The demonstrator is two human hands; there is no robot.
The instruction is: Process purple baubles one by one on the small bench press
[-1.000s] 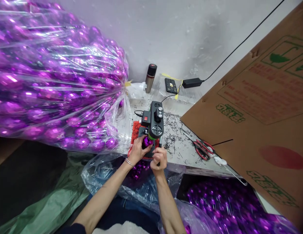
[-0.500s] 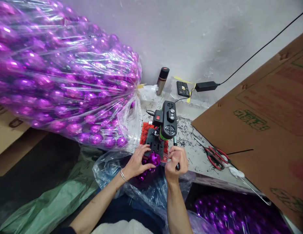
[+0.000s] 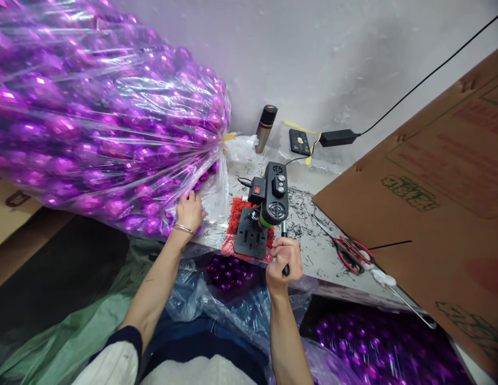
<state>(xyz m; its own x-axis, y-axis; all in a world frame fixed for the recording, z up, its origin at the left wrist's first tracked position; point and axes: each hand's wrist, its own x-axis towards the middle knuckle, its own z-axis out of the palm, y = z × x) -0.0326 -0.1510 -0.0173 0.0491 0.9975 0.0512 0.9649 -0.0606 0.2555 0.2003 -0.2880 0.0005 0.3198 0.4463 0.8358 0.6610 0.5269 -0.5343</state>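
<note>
My left hand (image 3: 190, 213) reaches to the neck of a large clear plastic bag (image 3: 221, 140) full of shiny purple baubles (image 3: 88, 174). Its fingers look apart and bent down among the baubles; the fingertips are hidden, and I see nothing held. My right hand (image 3: 286, 262) is wrapped round the black-gripped lever (image 3: 286, 270) of a small black press (image 3: 275, 195). The slotted base plate (image 3: 251, 238) of the press is bare and rests on a red mat (image 3: 229, 245). Below the table edge, more purple baubles (image 3: 228, 270) lie in clear plastic at my lap.
Red-handled scissors (image 3: 349, 254) and a white-handled metal hook (image 3: 409, 303) lie at right, by a big cardboard box (image 3: 425, 203). Behind the press are a flask (image 3: 266, 128), a phone (image 3: 299, 141) and a black power adapter (image 3: 337, 138). Black scraps litter the table (image 3: 313, 251).
My left hand has left the purple bauble at the base plate and moved left and up to the bag. That bauble is gone from the plate. My right hand stays on the lever.
</note>
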